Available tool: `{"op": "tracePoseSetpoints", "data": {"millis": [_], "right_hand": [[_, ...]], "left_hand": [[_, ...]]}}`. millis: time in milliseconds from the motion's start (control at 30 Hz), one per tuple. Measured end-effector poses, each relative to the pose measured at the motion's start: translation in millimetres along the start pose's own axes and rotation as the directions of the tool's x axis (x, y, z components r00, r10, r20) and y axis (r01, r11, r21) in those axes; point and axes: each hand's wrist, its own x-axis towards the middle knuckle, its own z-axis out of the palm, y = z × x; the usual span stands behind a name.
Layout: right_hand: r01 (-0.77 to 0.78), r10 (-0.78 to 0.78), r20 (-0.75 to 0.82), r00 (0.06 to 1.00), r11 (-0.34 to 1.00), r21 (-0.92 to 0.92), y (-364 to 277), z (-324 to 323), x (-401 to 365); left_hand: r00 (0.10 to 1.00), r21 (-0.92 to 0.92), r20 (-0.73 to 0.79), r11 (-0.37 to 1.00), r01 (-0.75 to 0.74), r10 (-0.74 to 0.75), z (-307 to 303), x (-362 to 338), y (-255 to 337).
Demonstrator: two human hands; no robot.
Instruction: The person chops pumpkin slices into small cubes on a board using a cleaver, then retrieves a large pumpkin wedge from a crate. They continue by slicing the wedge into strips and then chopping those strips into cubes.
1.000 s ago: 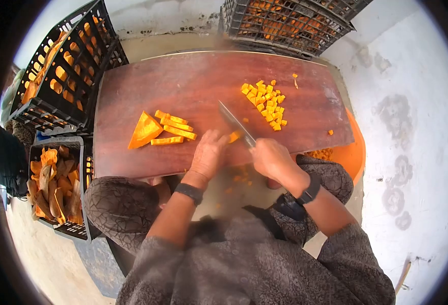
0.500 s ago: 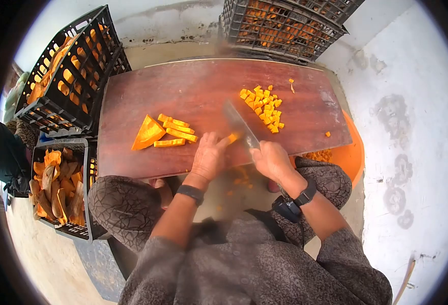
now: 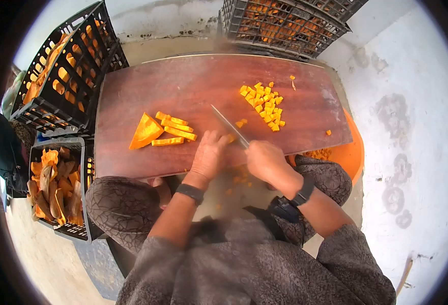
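Note:
In my right hand (image 3: 267, 161) is the handle of a knife (image 3: 229, 125), its blade standing on edge over the reddish-brown board (image 3: 147, 91). My left hand (image 3: 208, 155) pinches a short orange pumpkin strip (image 3: 231, 138) against the blade's left side. A couple of freshly cut cubes (image 3: 241, 123) lie just right of the blade. Farther right is a loose pile of pumpkin cubes (image 3: 267, 104). To the left of my left hand rest a pumpkin wedge (image 3: 146, 131) and several cut strips (image 3: 175, 129).
Black crates of pumpkin pieces stand at the left (image 3: 74, 71) and at the back (image 3: 285, 28). A lower crate (image 3: 87, 178) holds peel and offcuts. Under the board's right end sits an orange basin (image 3: 355, 147) with cubes in it. A white wall (image 3: 412, 152) rises at the right.
The knife has turned more upright and moved slightly left onto the strip. A couple of cut cubes now show to its right. My left hand stays nearly in place.

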Motion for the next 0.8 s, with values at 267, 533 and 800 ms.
{"op": "tracePoseSetpoints", "data": {"millis": [267, 533, 800], "right_hand": [[-0.058, 0.072, -0.115, 0.991, 0.991, 0.120, 0, 6, 24], [-0.003, 0.018, -0.130, 0.991, 0.994, 0.108, 8, -5, 0], [-0.013, 0.016, -0.055, 0.998, 0.999, 0.042, 5, -11, -16]], "left_hand": [[0.995, -0.100, -0.094, 0.994, -0.041, 0.032, -6, 0, -2], [0.991, -0.152, -0.129, 0.987, -0.060, 0.040, 0, -1, -2], [0.996, -0.143, -0.071, 0.988, -0.058, 0.048, -1, 6, 4]]}}
